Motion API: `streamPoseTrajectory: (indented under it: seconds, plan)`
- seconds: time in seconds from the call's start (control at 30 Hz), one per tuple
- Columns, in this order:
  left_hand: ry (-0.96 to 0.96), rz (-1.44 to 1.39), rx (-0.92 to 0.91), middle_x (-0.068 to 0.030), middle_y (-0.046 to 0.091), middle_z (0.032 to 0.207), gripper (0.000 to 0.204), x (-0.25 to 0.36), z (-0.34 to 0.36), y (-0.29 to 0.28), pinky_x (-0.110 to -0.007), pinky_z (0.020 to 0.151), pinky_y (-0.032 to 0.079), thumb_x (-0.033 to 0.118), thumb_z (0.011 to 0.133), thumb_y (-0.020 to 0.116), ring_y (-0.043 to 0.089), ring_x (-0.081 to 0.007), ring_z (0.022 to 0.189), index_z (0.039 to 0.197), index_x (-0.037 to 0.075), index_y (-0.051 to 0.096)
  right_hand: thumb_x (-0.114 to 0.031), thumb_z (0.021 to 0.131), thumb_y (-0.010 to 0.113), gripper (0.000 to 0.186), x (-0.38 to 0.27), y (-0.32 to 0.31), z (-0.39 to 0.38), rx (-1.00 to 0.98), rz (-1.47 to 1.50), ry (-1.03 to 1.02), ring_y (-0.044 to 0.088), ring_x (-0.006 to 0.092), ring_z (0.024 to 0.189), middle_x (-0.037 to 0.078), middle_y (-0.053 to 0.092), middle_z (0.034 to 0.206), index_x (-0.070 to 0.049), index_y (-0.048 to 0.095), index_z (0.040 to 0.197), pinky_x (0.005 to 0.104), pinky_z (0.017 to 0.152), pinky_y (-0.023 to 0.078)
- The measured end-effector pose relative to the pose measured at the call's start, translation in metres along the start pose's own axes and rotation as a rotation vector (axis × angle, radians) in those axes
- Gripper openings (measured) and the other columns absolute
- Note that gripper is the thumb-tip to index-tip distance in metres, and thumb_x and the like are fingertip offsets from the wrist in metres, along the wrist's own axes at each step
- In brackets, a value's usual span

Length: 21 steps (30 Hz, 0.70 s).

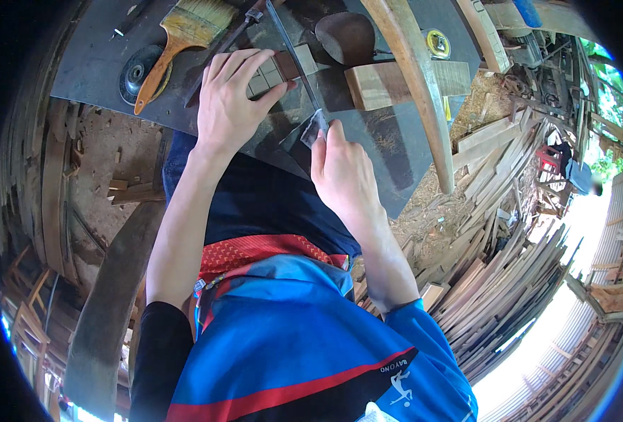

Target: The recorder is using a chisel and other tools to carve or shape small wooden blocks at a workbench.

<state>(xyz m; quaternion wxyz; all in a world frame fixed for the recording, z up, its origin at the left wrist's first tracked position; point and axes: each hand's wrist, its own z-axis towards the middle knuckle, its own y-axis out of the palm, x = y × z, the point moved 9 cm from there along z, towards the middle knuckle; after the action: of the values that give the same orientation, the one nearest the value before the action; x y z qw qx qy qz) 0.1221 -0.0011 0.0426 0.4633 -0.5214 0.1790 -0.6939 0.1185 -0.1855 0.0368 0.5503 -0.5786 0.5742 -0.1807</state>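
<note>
My left hand (232, 98) is closed around a small wooden block (263, 79) on the dark worktable (389, 148). Pencil-like grid lines mark its pale face, and its right end is brown. My right hand (344, 165) grips a long, narrow metal blade (294, 60) by its lower end, where a whitish wrapping shows. The blade slants up and left, passing close by the block's right end. Whether its edge touches the wood, and whether it is a saw or a file, I cannot tell.
A paintbrush (165, 62) lies at the upper left over a round disc (137, 73). At the right are a rounded dark piece (345, 39), a wooden block (382, 87), a tape measure (436, 43) and a long curved timber (420, 84). Stacked planks (498, 281) cover the ground beyond.
</note>
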Motion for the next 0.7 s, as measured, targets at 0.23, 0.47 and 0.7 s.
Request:
streamPoseTrajectory:
  seconds: [0.23, 0.47, 0.7]
  plan:
    - [-0.005, 0.007, 0.004, -0.0052, 0.07, 0.118, 0.048, -0.0001, -0.0007, 0.0002, -0.041, 0.101, 0.047, 0.025, 0.076, 0.085, 0.062, -0.0274, 0.114, 0.12, 0.01, 0.071, -0.02, 0.102, 0.054, 0.02, 0.0043, 0.0014, 0.001, 0.035, 0.005, -0.013, 0.067, 0.0478, 0.063, 0.027, 0.064, 0.064, 0.0, 0.05, 0.099, 0.0577, 0.059, 0.055]
    - [-0.029, -0.033, 0.019, -0.008, 0.072, 0.114, 0.046, -0.0033, -0.0009, -0.0008, -0.041, 0.101, 0.047, 0.024, 0.076, 0.085, 0.062, -0.0278, 0.113, 0.117, 0.008, 0.071, -0.023, 0.101, 0.055, 0.022, 0.0085, -0.0007, 0.0036, 0.04, -0.002, -0.049, 0.067, 0.048, 0.066, 0.027, 0.064, 0.065, -0.001, 0.05, 0.098, 0.0569, 0.06, 0.056]
    - [-0.019, -0.041, 0.002, -0.0086, 0.071, 0.118, 0.046, -0.001, -0.0002, -0.0015, -0.042, 0.101, 0.049, 0.018, 0.077, 0.086, 0.063, -0.0306, 0.113, 0.118, 0.007, 0.069, -0.022, 0.101, 0.054, 0.023, 0.0059, -0.0021, 0.0039, -0.018, 0.095, -0.008, 0.067, 0.0493, 0.068, 0.028, 0.064, 0.067, 0.0, 0.052, 0.097, 0.0579, 0.065, 0.056]
